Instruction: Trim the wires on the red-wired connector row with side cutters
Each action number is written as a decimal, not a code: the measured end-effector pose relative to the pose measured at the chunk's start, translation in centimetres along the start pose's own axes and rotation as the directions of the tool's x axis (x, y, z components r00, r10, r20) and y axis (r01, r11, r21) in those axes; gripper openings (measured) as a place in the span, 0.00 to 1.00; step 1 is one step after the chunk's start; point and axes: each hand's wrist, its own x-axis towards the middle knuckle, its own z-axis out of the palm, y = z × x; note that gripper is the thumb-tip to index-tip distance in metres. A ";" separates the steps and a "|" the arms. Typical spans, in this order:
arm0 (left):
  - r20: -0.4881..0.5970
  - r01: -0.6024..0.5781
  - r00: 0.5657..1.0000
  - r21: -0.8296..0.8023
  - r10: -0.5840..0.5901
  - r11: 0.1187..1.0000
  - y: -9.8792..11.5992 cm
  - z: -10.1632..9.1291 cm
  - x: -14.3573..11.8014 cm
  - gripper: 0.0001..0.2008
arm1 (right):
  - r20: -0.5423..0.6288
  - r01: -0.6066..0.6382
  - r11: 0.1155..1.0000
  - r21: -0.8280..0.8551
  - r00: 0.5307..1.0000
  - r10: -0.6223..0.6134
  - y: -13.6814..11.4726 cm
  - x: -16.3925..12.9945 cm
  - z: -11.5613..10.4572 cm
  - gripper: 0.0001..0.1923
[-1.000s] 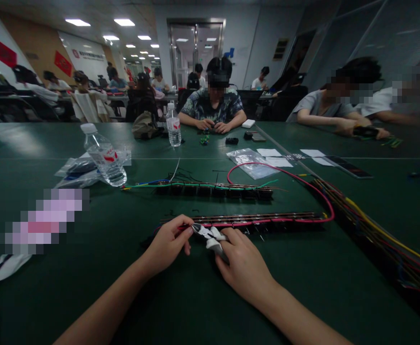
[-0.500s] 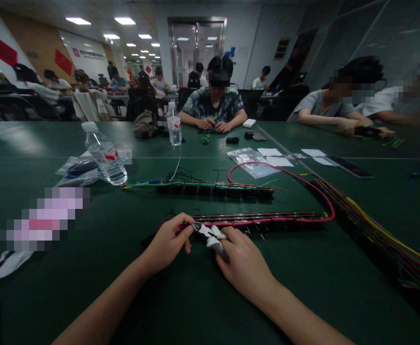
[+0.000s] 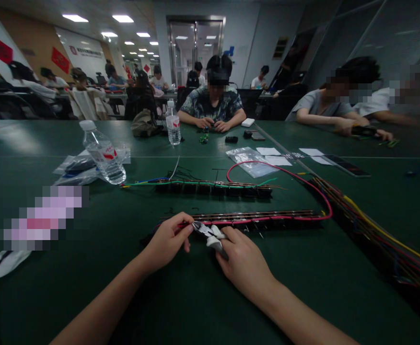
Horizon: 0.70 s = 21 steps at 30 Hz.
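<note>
Right at the near edge of the green desk (image 3: 203, 297), the right hand (image 3: 244, 261) was wrapped around the pale handles of a pair of cutters (image 3: 208, 234), the metal tip pointing left toward the pink wire (image 3: 278, 218). The left hand (image 3: 167, 242) was pinched shut on that wire's near end, thumb and fingertips just touching the cutter tip. The wire ran along the near terminal strip (image 3: 260, 219), which lay flat just beyond both hands, then looped back in an arc. A second strip (image 3: 213, 187) with green wires sat farther back, parallel. A water bottle (image 3: 102, 154) stood tilted on plastic bags to the left, and a thick wire bundle (image 3: 375, 230) trailed along the right.
</note>
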 end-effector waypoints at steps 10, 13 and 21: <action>0.004 0.004 1.000 0.002 -0.004 1.000 0.2 0.0 0.0 0.06 | 0.007 -0.015 1.000 -0.014 1.000 0.015 -0.1 0.0 0.0 0.04; 0.001 0.001 1.000 0.009 -0.001 1.000 0.2 0.0 0.0 0.06 | 0.004 -0.019 1.000 -0.017 1.000 0.019 -0.2 0.0 0.0 0.04; 0.003 -0.015 1.000 -0.015 0.015 1.000 0.0 0.1 0.1 0.07 | -0.079 -0.013 0.997 0.074 0.997 0.019 0.1 0.0 -0.1 0.05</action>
